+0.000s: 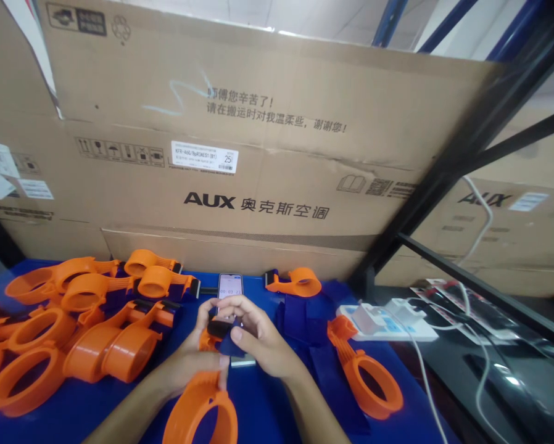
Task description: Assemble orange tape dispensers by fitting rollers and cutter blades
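Note:
My left hand [196, 354] is closed around the narrow neck of an orange tape dispenser [198, 404], its round hub hanging down toward me. My right hand [258, 336] is closed at the dispenser's black-tipped head, thumb and fingers pinching a small dark blue flat piece [238, 346] there. The right fingers partly hide the contact between the piece and the head. Just behind the hands, a phone [231, 283] with a timer on its screen stands partly covered by my fingers. A small pale block [242, 361] shows below my right hand.
Several orange tape dispensers [85, 351] crowd the left of the blue table [152, 394]. Another dispenser [300, 282] lies at the back, one more [372, 382] at right. Dark blue flat pieces [300, 324] lie nearby. A power strip [388, 324] with cables, cardboard boxes [258, 154] and a black rack post [425, 179] border the table.

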A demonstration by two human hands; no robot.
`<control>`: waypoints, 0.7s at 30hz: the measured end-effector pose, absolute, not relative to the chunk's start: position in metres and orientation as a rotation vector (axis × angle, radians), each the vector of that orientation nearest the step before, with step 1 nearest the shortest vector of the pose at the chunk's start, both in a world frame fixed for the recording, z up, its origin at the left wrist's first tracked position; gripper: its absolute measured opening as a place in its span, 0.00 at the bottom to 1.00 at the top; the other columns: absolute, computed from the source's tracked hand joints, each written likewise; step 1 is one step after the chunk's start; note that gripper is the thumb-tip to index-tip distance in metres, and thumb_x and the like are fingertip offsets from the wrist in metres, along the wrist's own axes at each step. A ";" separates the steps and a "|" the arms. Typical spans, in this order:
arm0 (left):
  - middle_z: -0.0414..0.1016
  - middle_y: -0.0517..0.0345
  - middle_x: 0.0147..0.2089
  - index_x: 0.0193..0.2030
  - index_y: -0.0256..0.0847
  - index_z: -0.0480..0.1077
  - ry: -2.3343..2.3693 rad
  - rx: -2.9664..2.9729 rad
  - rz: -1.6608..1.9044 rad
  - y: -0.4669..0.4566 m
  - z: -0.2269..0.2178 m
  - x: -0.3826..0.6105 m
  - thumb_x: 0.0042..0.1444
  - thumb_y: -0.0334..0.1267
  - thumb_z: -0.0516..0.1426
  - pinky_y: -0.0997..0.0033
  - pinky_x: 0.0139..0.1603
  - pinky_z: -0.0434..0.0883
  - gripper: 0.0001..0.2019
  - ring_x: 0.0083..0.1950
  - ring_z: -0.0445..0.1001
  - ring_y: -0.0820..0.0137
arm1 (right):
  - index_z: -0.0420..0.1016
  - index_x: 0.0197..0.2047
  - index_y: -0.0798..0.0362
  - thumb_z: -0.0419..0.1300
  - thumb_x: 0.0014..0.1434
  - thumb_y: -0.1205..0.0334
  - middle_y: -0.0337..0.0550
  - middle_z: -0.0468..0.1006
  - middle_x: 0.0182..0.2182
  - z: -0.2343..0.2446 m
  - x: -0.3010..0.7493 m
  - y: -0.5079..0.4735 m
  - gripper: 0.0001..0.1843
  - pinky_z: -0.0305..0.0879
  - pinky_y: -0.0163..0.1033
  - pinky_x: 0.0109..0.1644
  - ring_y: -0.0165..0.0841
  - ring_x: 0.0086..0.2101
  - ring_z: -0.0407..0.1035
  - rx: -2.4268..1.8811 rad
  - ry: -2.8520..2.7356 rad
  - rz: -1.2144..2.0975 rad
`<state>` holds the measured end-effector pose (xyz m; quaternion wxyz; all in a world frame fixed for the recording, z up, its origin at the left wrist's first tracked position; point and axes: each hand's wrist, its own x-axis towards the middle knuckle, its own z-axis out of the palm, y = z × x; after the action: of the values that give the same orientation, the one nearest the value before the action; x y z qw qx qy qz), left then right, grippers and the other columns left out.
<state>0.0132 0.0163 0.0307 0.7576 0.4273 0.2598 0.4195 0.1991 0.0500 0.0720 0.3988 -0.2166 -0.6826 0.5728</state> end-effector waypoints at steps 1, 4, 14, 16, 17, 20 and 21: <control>0.79 0.58 0.30 0.69 0.53 0.57 0.553 0.934 0.897 0.017 0.033 0.014 0.50 0.35 0.69 0.69 0.29 0.73 0.42 0.27 0.80 0.64 | 0.70 0.58 0.47 0.65 0.61 0.38 0.48 0.77 0.48 0.071 0.198 0.050 0.29 0.70 0.47 0.55 0.41 0.49 0.73 -0.564 -1.691 1.436; 0.80 0.48 0.50 0.71 0.58 0.55 0.513 0.942 0.921 0.021 0.037 0.017 0.48 0.32 0.70 0.61 0.39 0.78 0.47 0.41 0.84 0.56 | 0.68 0.53 0.46 0.67 0.61 0.40 0.44 0.76 0.42 0.065 0.196 0.052 0.25 0.71 0.43 0.49 0.38 0.44 0.73 -0.647 -1.550 1.358; 0.78 0.45 0.60 0.59 0.44 0.76 0.727 1.043 1.149 0.025 0.039 0.025 0.59 0.44 0.66 0.54 0.65 0.69 0.22 0.63 0.74 0.50 | 0.63 0.49 0.46 0.69 0.60 0.50 0.35 0.67 0.33 0.058 0.197 0.058 0.22 0.68 0.36 0.38 0.31 0.33 0.65 -0.735 -1.562 1.296; 0.80 0.46 0.58 0.57 0.44 0.77 0.765 1.082 1.170 0.025 0.041 0.026 0.59 0.44 0.66 0.54 0.65 0.69 0.20 0.63 0.74 0.50 | 0.63 0.47 0.46 0.67 0.62 0.49 0.35 0.66 0.33 0.060 0.197 0.056 0.19 0.67 0.36 0.38 0.31 0.33 0.64 -0.741 -1.599 1.299; 0.80 0.46 0.58 0.56 0.44 0.78 0.780 1.091 1.176 0.025 0.041 0.026 0.58 0.44 0.66 0.55 0.63 0.70 0.19 0.62 0.74 0.51 | 0.64 0.46 0.47 0.67 0.62 0.49 0.35 0.66 0.33 0.062 0.197 0.055 0.18 0.66 0.36 0.37 0.31 0.32 0.63 -0.741 -1.614 1.298; 0.82 0.47 0.54 0.54 0.44 0.79 0.830 1.098 1.185 0.026 0.039 0.026 0.57 0.44 0.67 0.58 0.58 0.73 0.18 0.57 0.77 0.53 | 0.63 0.44 0.47 0.66 0.63 0.49 0.34 0.65 0.32 0.065 0.197 0.053 0.17 0.64 0.35 0.36 0.30 0.32 0.61 -0.740 -1.651 1.288; 0.83 0.48 0.51 0.54 0.44 0.80 0.847 1.093 1.189 0.026 0.038 0.025 0.56 0.44 0.68 0.59 0.56 0.74 0.19 0.55 0.78 0.54 | 0.63 0.44 0.47 0.65 0.63 0.49 0.34 0.64 0.32 0.066 0.197 0.052 0.17 0.63 0.35 0.36 0.30 0.31 0.61 -0.743 -1.656 1.279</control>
<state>0.0254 0.0257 0.0377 0.6124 0.4740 0.3671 0.5153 0.1968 0.0525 0.0658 0.4443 -0.2996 -0.6682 0.5161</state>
